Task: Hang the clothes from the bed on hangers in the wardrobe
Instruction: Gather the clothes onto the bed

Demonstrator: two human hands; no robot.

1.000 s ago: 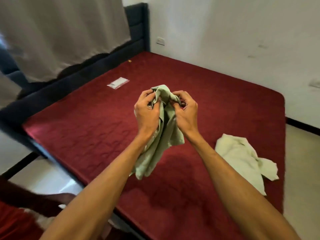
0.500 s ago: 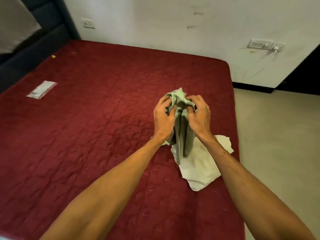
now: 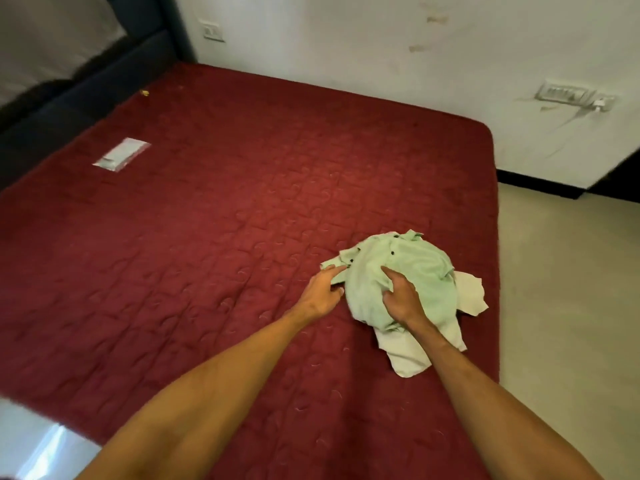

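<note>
A crumpled light green shirt [image 3: 408, 271] with dark buttons lies on the red quilted bed [image 3: 225, 237], near its right edge. It sits on top of a cream garment [image 3: 405, 355] that sticks out below and to the right. My left hand [image 3: 323, 289] pinches the shirt's left edge between fingers and thumb. My right hand [image 3: 403, 299] rests on top of the shirt, fingers laid fairly straight on the fabric. No hanger or wardrobe is in view.
A small clear plastic packet [image 3: 121, 154] lies on the bed at the far left. A dark headboard [image 3: 86, 88] runs along the left, under a grey curtain. The pale floor [image 3: 568, 323] is to the right, and a white wall with sockets [image 3: 564, 93] stands behind.
The green shirt was bunched up in the air between both hands. It now lies on the bed over the cream garment, and both hands have come down with it.
</note>
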